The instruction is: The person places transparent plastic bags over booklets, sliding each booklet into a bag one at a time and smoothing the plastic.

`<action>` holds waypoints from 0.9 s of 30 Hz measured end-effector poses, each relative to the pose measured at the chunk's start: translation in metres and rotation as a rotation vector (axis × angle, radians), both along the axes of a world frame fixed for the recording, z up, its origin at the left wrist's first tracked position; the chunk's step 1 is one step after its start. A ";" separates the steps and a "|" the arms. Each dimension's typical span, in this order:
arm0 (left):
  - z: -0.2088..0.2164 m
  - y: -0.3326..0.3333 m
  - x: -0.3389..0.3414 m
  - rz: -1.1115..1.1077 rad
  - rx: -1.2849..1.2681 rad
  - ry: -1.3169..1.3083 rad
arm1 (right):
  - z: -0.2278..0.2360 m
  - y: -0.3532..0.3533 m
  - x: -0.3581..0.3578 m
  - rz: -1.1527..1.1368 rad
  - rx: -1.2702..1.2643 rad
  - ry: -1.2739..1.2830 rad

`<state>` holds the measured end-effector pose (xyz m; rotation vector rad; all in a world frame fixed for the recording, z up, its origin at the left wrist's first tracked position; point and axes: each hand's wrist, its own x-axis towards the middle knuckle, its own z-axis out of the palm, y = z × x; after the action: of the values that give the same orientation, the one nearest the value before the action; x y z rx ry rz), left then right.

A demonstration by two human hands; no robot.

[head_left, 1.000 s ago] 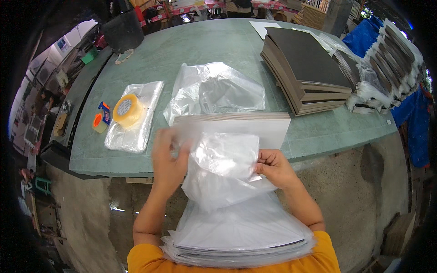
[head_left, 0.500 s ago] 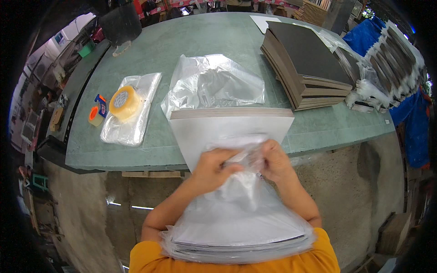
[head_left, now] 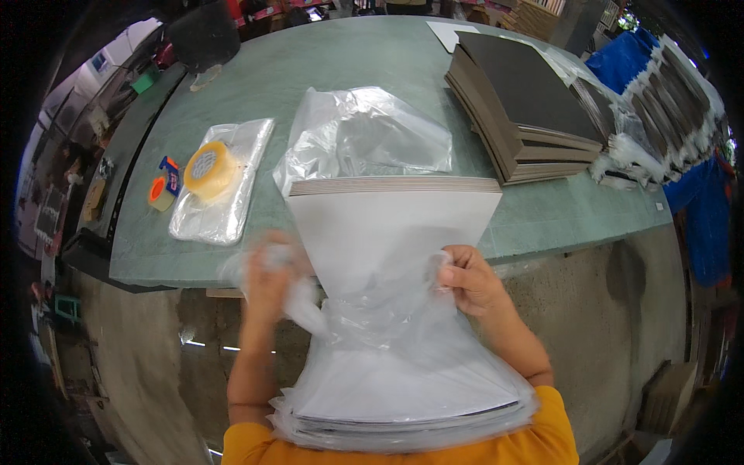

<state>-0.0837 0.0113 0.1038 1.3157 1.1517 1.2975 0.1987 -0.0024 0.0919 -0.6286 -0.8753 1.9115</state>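
Observation:
A stack of white boards (head_left: 395,225) leans between my body and the table edge, its far end over the tabletop. A clear plastic bag (head_left: 380,322) covers the near part of the stack, bunched and wrinkled across its middle. My right hand (head_left: 470,280) pinches the bag's edge beside the stack's right side. Off the stack's left side, my left hand (head_left: 267,279) is smeared by motion, closed on a pulled-out part of the bag. Just beyond the boards, another clear plastic bag (head_left: 387,132) lies loose and crumpled.
On the green table (head_left: 325,58) lie folded plastic bags (head_left: 205,225) under a roll of clear tape (head_left: 211,170), beside a tape dispenser (head_left: 164,186). Dark grey boards (head_left: 527,85) are stacked at the right, near bagged boards (head_left: 670,108) and a blue tarp (head_left: 701,225).
My left hand has swung left, away from the right hand, drawing plastic with it. The bunched bag has spread across the stack, and my right hand has stayed near the stack's right edge.

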 end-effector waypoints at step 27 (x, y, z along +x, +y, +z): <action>0.054 0.002 0.069 -0.359 0.268 0.019 | 0.042 -0.001 -0.007 -0.182 0.716 -0.557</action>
<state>-0.0145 0.0135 0.1580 1.6466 0.7245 1.1989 0.1921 -0.0030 0.1337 -0.7604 -1.6812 1.1338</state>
